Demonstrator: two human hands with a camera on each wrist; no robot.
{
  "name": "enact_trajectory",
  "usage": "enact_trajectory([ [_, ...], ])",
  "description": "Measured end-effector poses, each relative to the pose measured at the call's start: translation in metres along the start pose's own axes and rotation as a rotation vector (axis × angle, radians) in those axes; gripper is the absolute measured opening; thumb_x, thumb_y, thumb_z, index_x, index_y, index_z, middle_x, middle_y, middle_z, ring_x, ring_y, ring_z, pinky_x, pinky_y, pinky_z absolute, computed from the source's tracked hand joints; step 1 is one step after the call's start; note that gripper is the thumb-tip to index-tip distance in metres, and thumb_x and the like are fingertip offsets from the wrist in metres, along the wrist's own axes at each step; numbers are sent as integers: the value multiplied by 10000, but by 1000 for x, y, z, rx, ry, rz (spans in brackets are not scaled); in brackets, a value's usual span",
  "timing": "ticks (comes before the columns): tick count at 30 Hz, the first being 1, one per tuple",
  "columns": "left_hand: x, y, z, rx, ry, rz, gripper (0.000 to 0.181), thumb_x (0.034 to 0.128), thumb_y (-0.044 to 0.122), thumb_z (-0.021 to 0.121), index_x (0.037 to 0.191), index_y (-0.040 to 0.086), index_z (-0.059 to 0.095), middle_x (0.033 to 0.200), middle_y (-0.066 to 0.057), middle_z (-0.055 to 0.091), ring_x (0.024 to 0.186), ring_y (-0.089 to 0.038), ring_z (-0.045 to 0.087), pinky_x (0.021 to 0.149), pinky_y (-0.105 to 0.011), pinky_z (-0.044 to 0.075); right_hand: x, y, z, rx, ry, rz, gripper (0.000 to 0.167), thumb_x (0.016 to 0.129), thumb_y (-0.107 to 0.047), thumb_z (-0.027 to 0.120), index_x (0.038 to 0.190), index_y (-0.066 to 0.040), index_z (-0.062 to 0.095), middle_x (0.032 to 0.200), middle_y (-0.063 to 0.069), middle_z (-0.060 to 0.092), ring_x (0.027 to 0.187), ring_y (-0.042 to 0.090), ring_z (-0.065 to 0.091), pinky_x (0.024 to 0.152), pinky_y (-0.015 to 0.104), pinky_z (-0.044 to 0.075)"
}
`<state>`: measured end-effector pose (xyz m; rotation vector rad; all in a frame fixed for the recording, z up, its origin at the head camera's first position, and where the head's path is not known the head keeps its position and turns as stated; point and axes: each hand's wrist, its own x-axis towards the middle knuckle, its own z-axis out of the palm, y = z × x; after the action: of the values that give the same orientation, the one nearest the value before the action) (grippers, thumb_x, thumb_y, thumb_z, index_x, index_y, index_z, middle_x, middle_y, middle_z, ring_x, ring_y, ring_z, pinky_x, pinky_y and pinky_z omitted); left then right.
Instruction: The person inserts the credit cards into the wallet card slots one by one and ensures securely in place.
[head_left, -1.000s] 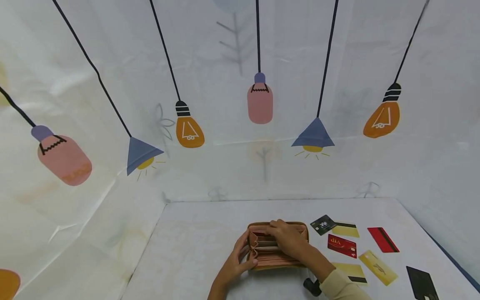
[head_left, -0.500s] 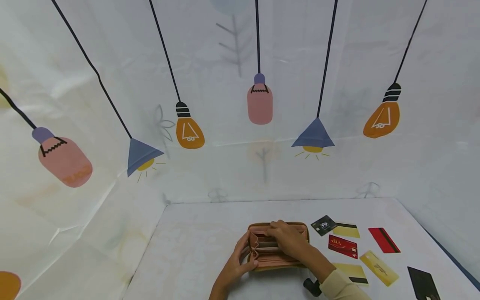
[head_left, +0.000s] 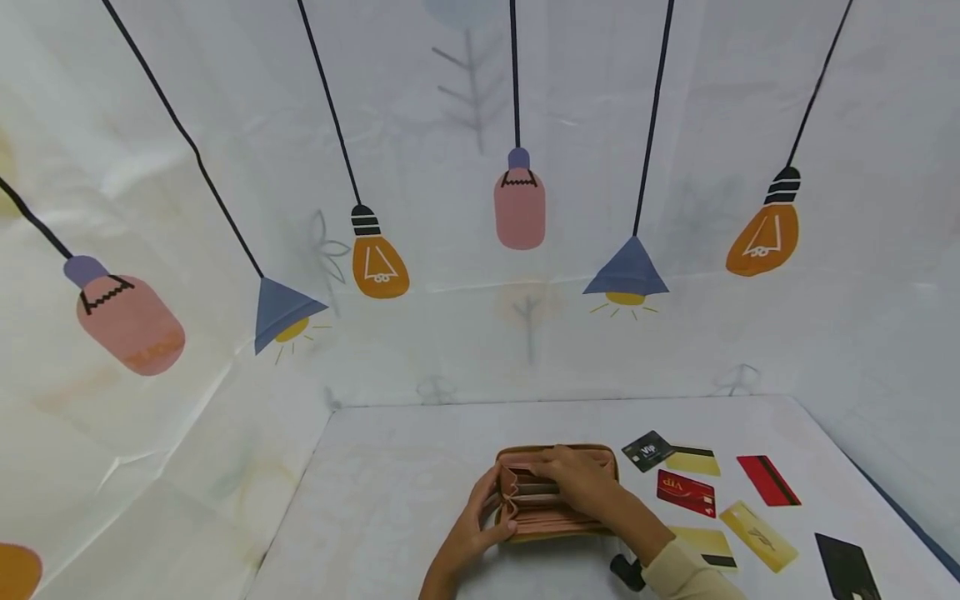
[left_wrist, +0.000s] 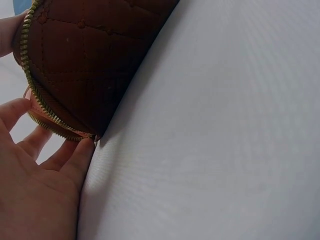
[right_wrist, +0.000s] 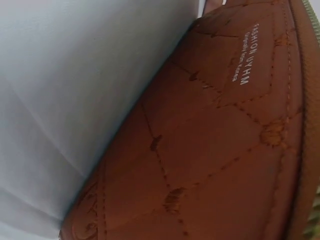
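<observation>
A brown quilted zip wallet (head_left: pixel 555 525) lies spread on the white table, its pink pleated compartments facing up. My left hand (head_left: pixel 468 533) grips its left end, thumb at the near corner and fingers along the side. In the left wrist view the left hand (left_wrist: pixel 42 185) touches the wallet's (left_wrist: pixel 95 55) gold-toothed zip edge. My right hand (head_left: pixel 588 487) reaches over the wallet, its fingers in the far compartments; the fingertips are partly hidden, and whether they pinch anything is unclear. The wallet's (right_wrist: pixel 215 135) stitched outside, with small lettering, fills much of the right wrist view.
To the right lie several loose cards, among them a black VIP card (head_left: pixel 647 450), a red VIP card (head_left: pixel 686 492), a gold card (head_left: pixel 758 536) and a black card (head_left: pixel 846 567). A small black object (head_left: pixel 627 572) sits beside the right forearm.
My right hand's fingers have shifted slightly down and nearer, deeper into the wallet. The left hand, the wallet and the cards stay practically as they were.
</observation>
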<state>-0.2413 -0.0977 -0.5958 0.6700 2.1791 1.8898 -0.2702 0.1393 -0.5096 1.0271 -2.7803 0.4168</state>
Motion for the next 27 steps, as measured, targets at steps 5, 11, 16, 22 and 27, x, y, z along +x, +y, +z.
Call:
enact_trajectory([
  [5, -2, 0, 1, -1, -7, -18, 814, 974, 172, 644, 1605, 314, 150, 1660, -67, 142, 1496, -331, 263, 1205, -324, 317, 0, 4, 4, -42, 36, -74, 411, 933, -111, 667, 1327, -227, 669, 1231, 41, 717, 1097, 240, 683, 885, 415, 590],
  [11, -2, -2, 0, 0, -4, -2, 808, 977, 153, 636, 1608, 297, 153, 1655, -87, 145, 1466, -345, 314, 1195, -308, 332, -2, 7, 5, -82, 107, -111, 400, 932, -123, 674, 1319, -225, 654, 1146, 23, 748, 1017, 212, 713, 795, 369, 612],
  [16, 0, -2, 0, 1, 9, 16, 810, 966, 137, 646, 1608, 273, 171, 1652, -87, 160, 1473, -338, 306, 1195, -299, 332, -4, 8, 4, -85, 132, -101, 384, 925, -122, 686, 1296, -217, 656, 1145, 23, 748, 1020, 228, 712, 805, 387, 612],
  [22, 0, -2, 0, 2, 3, 12, 806, 970, 135, 643, 1609, 268, 170, 1653, -85, 162, 1484, -332, 288, 1203, -319, 328, -10, 9, 2, -12, 140, -123, 414, 927, -83, 678, 1320, -207, 649, 1256, 28, 704, 1128, 238, 679, 889, 415, 593],
  [27, 2, -4, -2, 15, -14, 51, 801, 981, 133, 628, 1614, 228, 147, 1649, -137, 153, 1472, -386, 287, 1201, -356, 338, -18, 8, -1, 1, 147, -140, 425, 940, -83, 670, 1352, -172, 624, 1289, 12, 690, 1163, 192, 666, 906, 387, 590],
])
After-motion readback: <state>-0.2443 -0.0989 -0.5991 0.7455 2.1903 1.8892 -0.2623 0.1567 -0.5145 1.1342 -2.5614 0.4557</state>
